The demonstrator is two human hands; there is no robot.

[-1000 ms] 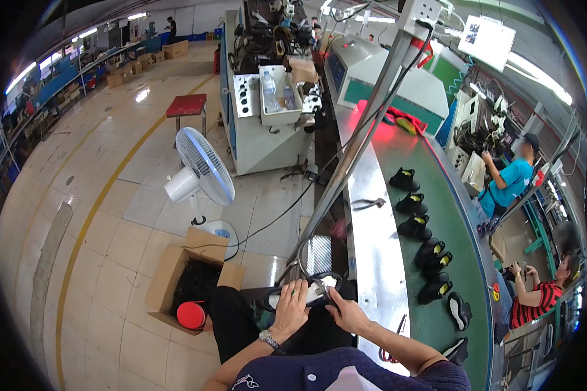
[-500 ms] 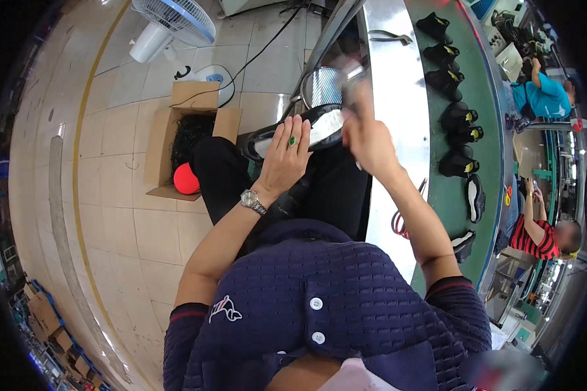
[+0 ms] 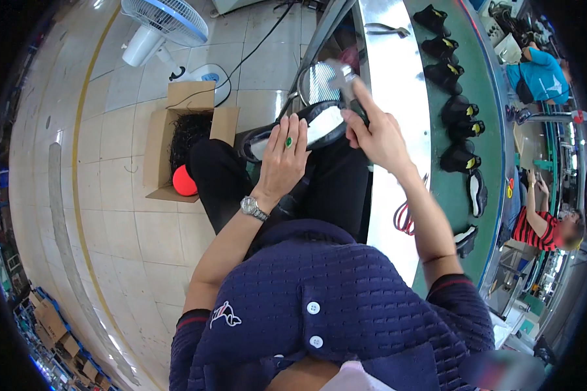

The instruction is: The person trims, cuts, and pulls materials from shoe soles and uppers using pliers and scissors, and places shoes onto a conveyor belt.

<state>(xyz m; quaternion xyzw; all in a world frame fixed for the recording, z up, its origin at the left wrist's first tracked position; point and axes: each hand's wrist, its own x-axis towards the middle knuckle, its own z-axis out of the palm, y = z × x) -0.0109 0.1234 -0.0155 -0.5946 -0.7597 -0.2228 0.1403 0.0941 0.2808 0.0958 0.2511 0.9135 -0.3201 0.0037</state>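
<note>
An upturned black shoe point(image 3: 326, 125) with a white bottom lies across my lap. My left hand point(image 3: 285, 148) rests flat over its near-left part, fingers stretched out; its thumb is hidden. A green-stoned ring and a metal watch are on that hand and wrist. In my right hand point(image 3: 377, 137), closed around the dark handle, is a hammer point(image 3: 341, 75). Its slightly blurred metal head is raised beyond the shoe's right end. Part of the handle is covered by my fingers.
On my right, a metal bench point(image 3: 398, 117) carries pincers point(image 3: 386, 30) and red-handled scissors point(image 3: 404, 218). Beyond it, a green conveyor point(image 3: 430, 195) bears several black shoes point(image 3: 460, 114). At left are a cardboard box point(image 3: 156, 150), a red ball-like object point(image 3: 184, 181) and a fan point(image 3: 166, 23). Two people work far right.
The hammer and my right hand have shifted; the hammer head shows more clearly, up and left of the hand. My left hand stays on the shoe. The view has moved slightly.
</note>
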